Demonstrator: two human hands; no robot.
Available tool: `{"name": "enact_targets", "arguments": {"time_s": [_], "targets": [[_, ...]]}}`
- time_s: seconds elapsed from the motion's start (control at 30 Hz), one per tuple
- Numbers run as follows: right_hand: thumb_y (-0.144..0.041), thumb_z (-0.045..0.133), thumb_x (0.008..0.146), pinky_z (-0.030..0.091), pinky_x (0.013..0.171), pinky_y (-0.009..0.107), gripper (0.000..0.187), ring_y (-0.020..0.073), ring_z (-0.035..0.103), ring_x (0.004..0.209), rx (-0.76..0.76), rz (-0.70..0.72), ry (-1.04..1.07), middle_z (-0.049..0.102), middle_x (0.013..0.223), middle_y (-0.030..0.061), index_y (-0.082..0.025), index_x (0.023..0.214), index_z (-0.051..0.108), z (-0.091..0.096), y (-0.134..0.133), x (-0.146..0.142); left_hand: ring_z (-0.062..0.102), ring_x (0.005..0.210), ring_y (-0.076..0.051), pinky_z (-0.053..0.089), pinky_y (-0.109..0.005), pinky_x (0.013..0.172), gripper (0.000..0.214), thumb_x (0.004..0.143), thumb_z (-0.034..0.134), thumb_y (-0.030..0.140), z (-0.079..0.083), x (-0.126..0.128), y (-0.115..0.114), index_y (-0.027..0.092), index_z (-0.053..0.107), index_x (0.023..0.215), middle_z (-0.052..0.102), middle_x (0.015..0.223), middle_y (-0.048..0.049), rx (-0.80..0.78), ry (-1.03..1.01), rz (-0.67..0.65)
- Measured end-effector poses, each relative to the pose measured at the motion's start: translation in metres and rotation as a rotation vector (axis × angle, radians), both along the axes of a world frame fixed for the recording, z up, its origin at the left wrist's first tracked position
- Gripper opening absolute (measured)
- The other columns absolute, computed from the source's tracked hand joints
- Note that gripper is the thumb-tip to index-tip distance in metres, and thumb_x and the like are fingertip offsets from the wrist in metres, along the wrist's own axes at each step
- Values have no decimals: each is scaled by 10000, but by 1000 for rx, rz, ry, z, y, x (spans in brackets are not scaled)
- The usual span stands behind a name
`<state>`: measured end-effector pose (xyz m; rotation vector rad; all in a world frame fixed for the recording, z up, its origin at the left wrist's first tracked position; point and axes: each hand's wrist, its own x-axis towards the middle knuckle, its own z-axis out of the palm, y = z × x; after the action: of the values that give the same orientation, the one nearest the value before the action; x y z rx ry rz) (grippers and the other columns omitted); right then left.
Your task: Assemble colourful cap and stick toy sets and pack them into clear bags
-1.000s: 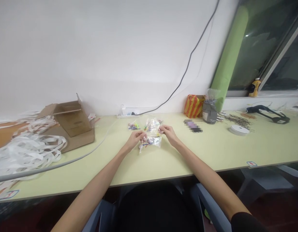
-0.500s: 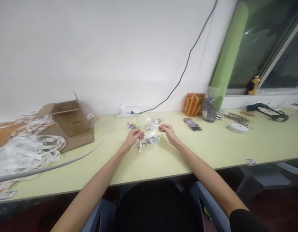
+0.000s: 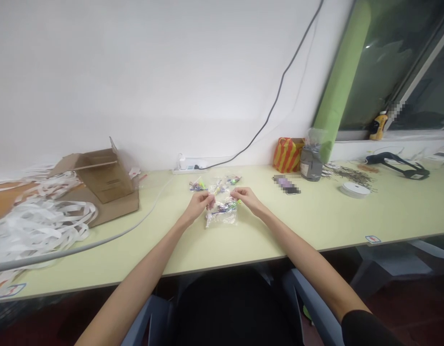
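Grip clamped on clear packet (image 3: 224,215) of small coloured pieces: left hand (image 3: 197,205) pinching upper left corner, right hand (image 3: 246,198) pinching upper right. Held low over table (image 3: 315,226), mid-front; contact with it unclear. More small packets (image 3: 197,185) just behind, near power strip (image 3: 191,167). Cardboard box (image 3: 106,185) well to left.

A long pale green table (image 3: 333,226) stands against a plain white wall (image 3: 135,72). Behind the table's right end is a dark window (image 3: 405,67), with a green padded column (image 3: 342,77) leaning beside it. A grey cable (image 3: 279,93) climbs the wall above the table's middle. Below its front edge, a blue-grey chair (image 3: 388,269) stands on a dark floor (image 3: 416,312). The light is soft and even.
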<state>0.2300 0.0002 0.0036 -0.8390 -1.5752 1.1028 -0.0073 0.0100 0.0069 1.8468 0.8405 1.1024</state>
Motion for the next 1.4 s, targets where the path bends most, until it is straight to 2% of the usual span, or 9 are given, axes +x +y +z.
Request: {"name": "enact_targets", "arguments": {"time_s": [0.9,1.13,1.3,1.4], "targets": [[-577,712,768,368,644,273,426,147,494,673,15,-12,-22,607,677,14,-174,671,615,0,1,1,538,563,-117,435,-251,579,397,926,604,473,0,0,1,146,650,706,595,613,-14,29,17,-20],[-611,706,761,369,642,272,454,149,486,671,4,-30,-33,588,674,8,-183,661,596,-1,2,1,540,549,-126,450,-260,567,405,922,596,513,-1,-1,2,149,666,759,610,609,-22,9,5,-6],[-611,726,754,379,645,275,456,147,494,663,-6,-67,-10,584,665,6,-179,668,608,-3,5,3,531,528,-114,437,-246,539,390,905,620,511,-2,1,3,146,670,775,605,598,-13,-13,-6,-2],[-586,744,747,405,678,283,422,155,535,693,-10,-55,-2,628,701,15,-171,729,668,-4,5,4,529,506,-109,430,-240,520,393,894,630,519,-3,0,4,141,668,791,605,585,-10,-41,-47,40]]}}
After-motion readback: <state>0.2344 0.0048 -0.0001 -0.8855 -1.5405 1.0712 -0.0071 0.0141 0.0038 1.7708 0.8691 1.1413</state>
